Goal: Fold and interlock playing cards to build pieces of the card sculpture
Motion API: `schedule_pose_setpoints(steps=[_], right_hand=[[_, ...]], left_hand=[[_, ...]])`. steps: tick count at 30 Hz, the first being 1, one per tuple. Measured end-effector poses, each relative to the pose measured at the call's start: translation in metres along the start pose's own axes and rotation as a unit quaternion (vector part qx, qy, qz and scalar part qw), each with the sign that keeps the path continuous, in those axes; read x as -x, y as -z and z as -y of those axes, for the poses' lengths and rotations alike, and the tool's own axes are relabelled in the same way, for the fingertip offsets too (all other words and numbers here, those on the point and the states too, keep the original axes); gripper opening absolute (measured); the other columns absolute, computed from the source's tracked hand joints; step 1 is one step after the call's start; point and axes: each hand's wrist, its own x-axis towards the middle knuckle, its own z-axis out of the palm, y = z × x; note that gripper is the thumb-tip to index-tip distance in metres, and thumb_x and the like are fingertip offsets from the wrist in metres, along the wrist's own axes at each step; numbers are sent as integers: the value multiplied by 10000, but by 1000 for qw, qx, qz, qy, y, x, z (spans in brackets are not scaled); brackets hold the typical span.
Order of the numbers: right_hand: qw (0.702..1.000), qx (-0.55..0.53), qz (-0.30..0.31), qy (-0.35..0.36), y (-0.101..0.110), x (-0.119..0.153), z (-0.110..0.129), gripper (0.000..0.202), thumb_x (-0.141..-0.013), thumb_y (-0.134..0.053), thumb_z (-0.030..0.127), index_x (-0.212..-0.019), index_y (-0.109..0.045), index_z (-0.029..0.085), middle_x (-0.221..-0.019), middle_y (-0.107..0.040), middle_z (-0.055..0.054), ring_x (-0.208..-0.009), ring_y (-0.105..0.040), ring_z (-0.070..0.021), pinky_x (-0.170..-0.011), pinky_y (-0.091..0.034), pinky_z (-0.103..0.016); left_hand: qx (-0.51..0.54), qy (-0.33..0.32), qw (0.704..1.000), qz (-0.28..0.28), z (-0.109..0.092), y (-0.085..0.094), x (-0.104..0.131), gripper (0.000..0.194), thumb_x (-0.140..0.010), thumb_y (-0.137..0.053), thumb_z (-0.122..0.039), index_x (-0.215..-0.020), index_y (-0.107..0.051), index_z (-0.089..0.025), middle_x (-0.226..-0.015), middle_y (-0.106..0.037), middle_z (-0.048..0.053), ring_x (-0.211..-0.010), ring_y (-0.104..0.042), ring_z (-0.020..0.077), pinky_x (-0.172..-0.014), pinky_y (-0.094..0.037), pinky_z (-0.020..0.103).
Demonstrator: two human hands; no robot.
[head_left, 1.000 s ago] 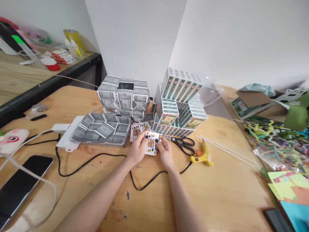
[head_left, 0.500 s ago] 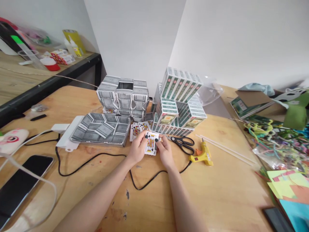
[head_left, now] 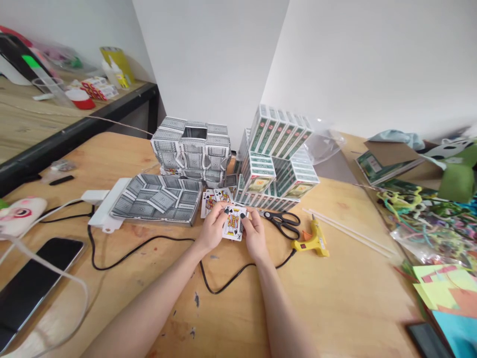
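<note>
A king of spades playing card (head_left: pixel 233 224) faces up between my two hands. My left hand (head_left: pixel 213 226) pinches its left edge, thumb on the face. The right edge is gripped by my right hand (head_left: pixel 254 229), also thumb on top. Whether more cards lie beneath it I cannot tell. Just behind my hands, several face cards (head_left: pixel 209 198) lie on the wooden table (head_left: pixel 156 293). To their left sits a shallow tray made of playing cards (head_left: pixel 158 219), with loose cards inside. A larger hollow block built from cards (head_left: pixel 192 149) stands behind it.
Stacked card boxes (head_left: pixel 281 134) rise at the back. Black scissors (head_left: pixel 285 223), a yellow glue gun (head_left: pixel 312 241) and clear glue sticks (head_left: pixel 348 232) lie right. A black cable (head_left: pixel 219 290) loops before my hands. A phone (head_left: pixel 37 291) rests left; coloured paper (head_left: pixel 445 283) lies far right.
The card has tilted slightly and dropped a touch lower in my hands. Both hands keep their hold on it, and the view has shifted a little.
</note>
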Motion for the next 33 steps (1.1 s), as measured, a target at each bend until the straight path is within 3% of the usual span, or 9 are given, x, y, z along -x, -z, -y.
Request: schedule_pose_setpoints(steps=[9,22,28,33], right_hand=[[1000,-17,-21,-3,4,-4,-9,147,-729,-494,298,-864,-471,244,-617,-463,69,-471,-406,-97,-460,-341,-205],[1000,-11,-23,-2,4,-5,-12,90,-727,-486,278,-801,-458,236,-564,-410,72,-425,-327,-90,-422,-281,-203],[998,-25,-53,3,5,-5,-14,63,-682,-511,240,-705,-455,226,-601,-455,59,-490,-400,-107,-469,-315,-217],[997,-67,-30,-20,6,-2,-4,58,-662,-514,234,-672,-458,221,-557,-444,63,-464,-398,-106,-461,-314,-218]], left_hand=[[18,5,1000,-5,-2,-3,0,142,-748,-394,-208,-806,-521,-183,-691,-519,-19,-629,-468,123,-570,-386,221],[-47,-39,998,-13,10,-2,1,125,-773,-386,-185,-807,-506,-201,-705,-493,-25,-644,-454,121,-599,-373,230],[-74,-63,995,-29,14,-6,5,131,-782,-385,-173,-779,-514,-198,-735,-509,-20,-696,-468,121,-644,-369,234],[-84,-72,993,-30,12,-7,7,137,-782,-380,-173,-747,-510,-199,-687,-489,-25,-669,-456,120,-621,-359,230]])
